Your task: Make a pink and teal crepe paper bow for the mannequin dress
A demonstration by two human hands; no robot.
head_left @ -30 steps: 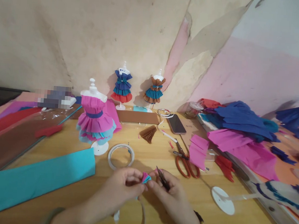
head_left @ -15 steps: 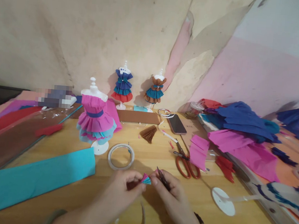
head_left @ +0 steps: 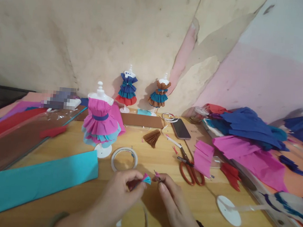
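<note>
Between the thumb and fingers of my left hand (head_left: 126, 187) is a small pleated paper fan (head_left: 146, 179), pink and turquoise. Just to its right, my right hand (head_left: 172, 200) is closed on a small dark pointed tool (head_left: 159, 178); most of it is hidden by the fingers, so its exact kind is unclear. A bit of pink shows at its tip, a short gap from the fan. Beyond my left hand lies a roll of white tape (head_left: 112, 159). A mini mannequin in a pink and turquoise paper dress (head_left: 101, 123) stands behind it to the left.
Orange-handled scissors (head_left: 187, 171) lie right of the hands, beside a pink crepe piece (head_left: 203, 155). A turquoise strip (head_left: 56, 172) covers the left front. Two dressed mannequins stand at the wall, near a phone (head_left: 181, 129). Crepe paper (head_left: 251, 125) is heaped right; a mannequin lies by its white base (head_left: 228, 210).
My right hand has turned and drawn slightly away from the fan, the dark tool now mostly hidden, with pink at its tip. The left hand still pinches the fan. The view has shifted slightly.
</note>
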